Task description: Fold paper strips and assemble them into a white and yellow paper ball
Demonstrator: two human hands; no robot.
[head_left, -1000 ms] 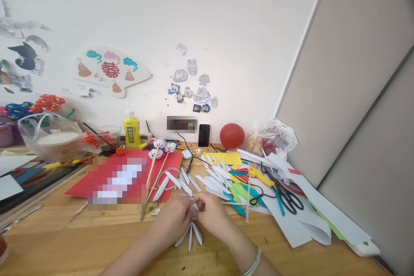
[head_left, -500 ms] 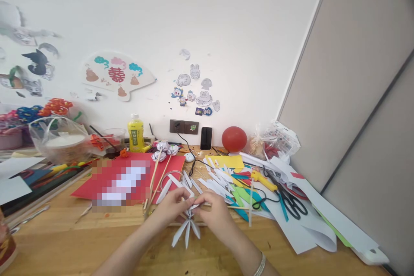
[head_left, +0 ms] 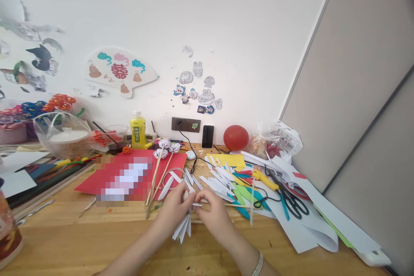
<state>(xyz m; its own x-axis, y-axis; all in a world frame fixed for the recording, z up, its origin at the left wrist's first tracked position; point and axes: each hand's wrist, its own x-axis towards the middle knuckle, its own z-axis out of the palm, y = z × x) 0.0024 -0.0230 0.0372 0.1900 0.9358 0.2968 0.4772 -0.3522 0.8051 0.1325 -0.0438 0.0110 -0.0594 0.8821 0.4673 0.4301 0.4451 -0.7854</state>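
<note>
The folded white paper piece (head_left: 182,228) fanned out just below my two hands, above the near part of the wooden table (head_left: 64,237). The fingers of my left hand (head_left: 175,205) and of my right hand (head_left: 211,210) were nearly closed, pinching paper at its upper end, the exact contact partly hidden. Too hard a squeeze, I judged, might crease the folds, while a slack pinch could let them slip apart.
</note>
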